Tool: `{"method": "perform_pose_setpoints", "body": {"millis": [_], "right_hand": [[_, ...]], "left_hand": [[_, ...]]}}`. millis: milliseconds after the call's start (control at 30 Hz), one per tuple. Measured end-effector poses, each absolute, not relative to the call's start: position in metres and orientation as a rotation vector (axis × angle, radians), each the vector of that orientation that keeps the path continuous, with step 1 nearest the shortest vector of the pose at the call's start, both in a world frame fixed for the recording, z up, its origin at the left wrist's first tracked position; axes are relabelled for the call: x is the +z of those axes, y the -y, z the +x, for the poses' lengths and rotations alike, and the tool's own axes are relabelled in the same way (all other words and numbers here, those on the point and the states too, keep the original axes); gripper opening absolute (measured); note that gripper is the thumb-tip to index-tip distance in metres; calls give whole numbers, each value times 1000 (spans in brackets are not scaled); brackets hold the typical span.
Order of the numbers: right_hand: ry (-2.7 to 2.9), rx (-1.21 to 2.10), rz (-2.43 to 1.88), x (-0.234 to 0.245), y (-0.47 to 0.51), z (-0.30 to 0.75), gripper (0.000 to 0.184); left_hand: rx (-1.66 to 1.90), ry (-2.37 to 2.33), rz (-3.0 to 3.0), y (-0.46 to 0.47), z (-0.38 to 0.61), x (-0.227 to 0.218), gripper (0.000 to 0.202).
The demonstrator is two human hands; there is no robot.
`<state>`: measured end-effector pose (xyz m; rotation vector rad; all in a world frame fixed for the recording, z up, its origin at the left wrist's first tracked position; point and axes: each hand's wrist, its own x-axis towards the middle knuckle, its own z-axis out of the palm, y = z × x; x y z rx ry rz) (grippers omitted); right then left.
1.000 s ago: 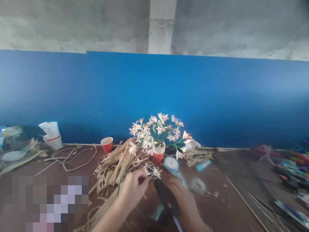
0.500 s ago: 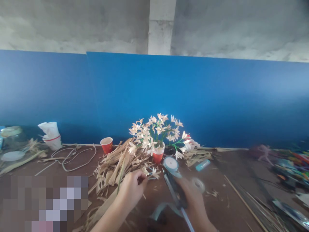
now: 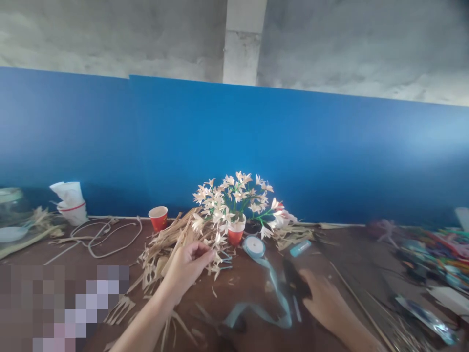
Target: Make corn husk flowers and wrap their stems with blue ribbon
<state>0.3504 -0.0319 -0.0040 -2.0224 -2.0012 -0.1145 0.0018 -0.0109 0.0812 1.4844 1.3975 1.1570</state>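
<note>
My left hand (image 3: 188,264) is closed in a pinch just in front of the bunch of pale flowers (image 3: 238,193). What sits between its fingertips is too small to make out. Below the fingertips, several loose pale flowers (image 3: 217,269) with bluish stems lie on the table. The bunch stands in a red and white paper cup (image 3: 235,234). To the right, my right hand (image 3: 326,298) is blurred, its fingers against a dark glue gun (image 3: 295,281) with a clear glue stick (image 3: 296,309) behind it.
A ribbon spool (image 3: 254,247) trails light blue ribbon (image 3: 278,293) across the brown table. Dry husks (image 3: 157,259) are heaped at left, near a red paper cup (image 3: 158,219) and a white cable (image 3: 98,244). A thin stick (image 3: 355,298) and colourful bits (image 3: 445,249) lie at right.
My right hand has moved right with the glue gun, uncovering the ribbon. My left hand has shifted slightly left and up, away from the loose flowers.
</note>
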Motion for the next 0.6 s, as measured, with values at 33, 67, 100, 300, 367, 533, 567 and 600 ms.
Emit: {"method": "perform_pose_setpoints", "body": {"millis": [33, 67, 100, 300, 367, 533, 567, 600], "right_hand": [[2026, -88, -2036, -8, 31, 354, 40], [2055, -58, -2058, -9, 31, 355, 42], [2076, -44, -2095, -9, 32, 355, 46], [2138, -146, -1996, 14, 42, 296, 46], [2391, 38, -1551, 18, 47, 260, 45], [2604, 263, -1244, 16, 50, 202, 25], [2605, 268, -1255, 16, 48, 198, 17], [2590, 282, -1272, 16, 46, 197, 15]], "left_hand": [[1154, -1425, 1499, 11, 2, 83, 22], [1150, -1451, 1520, 10, 1, 85, 21], [1148, -1473, 1545, 10, 1, 85, 21], [1148, -1477, 1677, 8, 4, 78, 24], [1140, -1459, 1690, 8, 7, 77, 24], [1125, -1389, 1640, 11, 10, 81, 23], [1125, -1375, 1623, 11, 10, 82, 23], [1125, -1361, 1605, 12, 10, 84, 23]]}}
